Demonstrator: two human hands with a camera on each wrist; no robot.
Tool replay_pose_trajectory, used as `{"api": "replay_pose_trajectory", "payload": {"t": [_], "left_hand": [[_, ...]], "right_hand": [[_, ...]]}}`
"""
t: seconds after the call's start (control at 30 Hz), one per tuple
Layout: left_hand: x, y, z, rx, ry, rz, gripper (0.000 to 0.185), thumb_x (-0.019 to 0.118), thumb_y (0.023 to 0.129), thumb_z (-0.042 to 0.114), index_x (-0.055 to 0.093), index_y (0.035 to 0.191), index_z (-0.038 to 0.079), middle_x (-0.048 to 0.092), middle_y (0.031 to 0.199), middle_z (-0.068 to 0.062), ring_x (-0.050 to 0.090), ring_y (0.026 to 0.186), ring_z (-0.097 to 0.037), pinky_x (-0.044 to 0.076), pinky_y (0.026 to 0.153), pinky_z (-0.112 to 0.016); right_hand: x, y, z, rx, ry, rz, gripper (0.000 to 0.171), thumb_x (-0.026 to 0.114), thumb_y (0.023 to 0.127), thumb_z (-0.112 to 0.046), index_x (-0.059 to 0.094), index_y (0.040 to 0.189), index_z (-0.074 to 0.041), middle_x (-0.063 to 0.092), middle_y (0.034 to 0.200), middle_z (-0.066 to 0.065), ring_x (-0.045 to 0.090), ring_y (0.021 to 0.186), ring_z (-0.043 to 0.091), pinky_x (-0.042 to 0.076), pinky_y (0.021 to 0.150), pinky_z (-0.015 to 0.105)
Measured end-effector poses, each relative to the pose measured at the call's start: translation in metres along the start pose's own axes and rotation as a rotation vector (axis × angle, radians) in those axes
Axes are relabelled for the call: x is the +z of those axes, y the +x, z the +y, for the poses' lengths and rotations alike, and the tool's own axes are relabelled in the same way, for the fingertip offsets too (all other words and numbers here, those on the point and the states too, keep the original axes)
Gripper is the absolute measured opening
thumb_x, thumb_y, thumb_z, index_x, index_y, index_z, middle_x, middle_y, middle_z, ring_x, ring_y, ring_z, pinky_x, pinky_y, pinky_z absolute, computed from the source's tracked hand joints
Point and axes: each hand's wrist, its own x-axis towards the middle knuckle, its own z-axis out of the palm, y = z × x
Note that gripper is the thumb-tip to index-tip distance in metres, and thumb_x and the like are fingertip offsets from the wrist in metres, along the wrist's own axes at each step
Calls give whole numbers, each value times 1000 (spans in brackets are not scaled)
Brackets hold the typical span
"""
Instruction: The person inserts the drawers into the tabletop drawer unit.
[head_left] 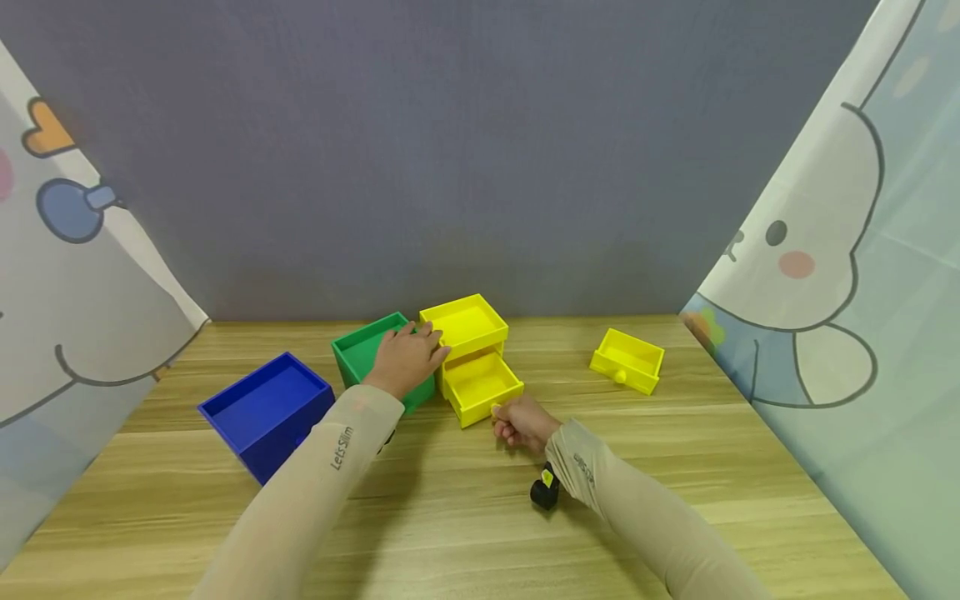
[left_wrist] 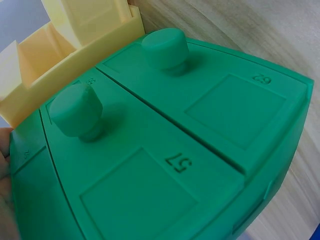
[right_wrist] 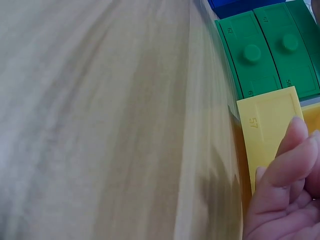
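Observation:
My left hand [head_left: 408, 358] reaches over the green cabinet [head_left: 363, 350], its fingers spread at the left edge of the yellow cabinet [head_left: 467, 327]. The yellow cabinet has an open tray top. From its lower slot a yellow drawer [head_left: 483, 385] stands pulled well out, with nothing inside. At that drawer's front, my right hand [head_left: 522, 422] pinches the knob, which the fingers mostly hide. In the right wrist view the drawer's front [right_wrist: 270, 122] bears the number 57. The left wrist view shows green drawer fronts with round knobs [left_wrist: 76, 110], flush in the green cabinet.
A loose yellow drawer [head_left: 630, 362] with a knob lies farther right on the wooden table [head_left: 712, 467]. The blue cabinet [head_left: 266, 408] stands left of the green one. A black wrist device [head_left: 545, 492] shows under the right sleeve. A grey wall [head_left: 480, 167] closes the back.

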Motion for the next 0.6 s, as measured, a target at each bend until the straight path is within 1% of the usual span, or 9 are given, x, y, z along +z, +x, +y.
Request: {"api": "replay_pose_trajectory", "payload": {"t": [0.13, 0.47, 0.6], "left_hand": [[0, 0, 0, -7, -4, -1, 51, 39, 103, 41, 53, 138, 7, 46, 143, -16, 41, 131, -39, 35, 103, -55], [0, 0, 0, -4, 4, -3, 51, 39, 103, 41, 52, 139, 7, 46, 144, -15, 41, 131, -39, 35, 104, -56], [1, 0, 1, -6, 14, 2, 51, 39, 103, 41, 53, 138, 8, 46, 143, -14, 41, 131, -38, 35, 103, -55]], "right_hand": [[0, 1, -2, -5, -6, 0, 20, 44, 99, -6, 56, 88, 6, 53, 56, -1, 41, 45, 3, 37, 42, 14], [2, 7, -4, 4, -11, 20, 24, 44, 100, -8, 56, 82, 1, 53, 56, -2, 41, 44, 2, 37, 41, 13], [5, 8, -5, -7, 3, 18, 23, 44, 100, -7, 56, 83, 3, 53, 55, -2, 42, 44, 2, 37, 41, 12]]}}
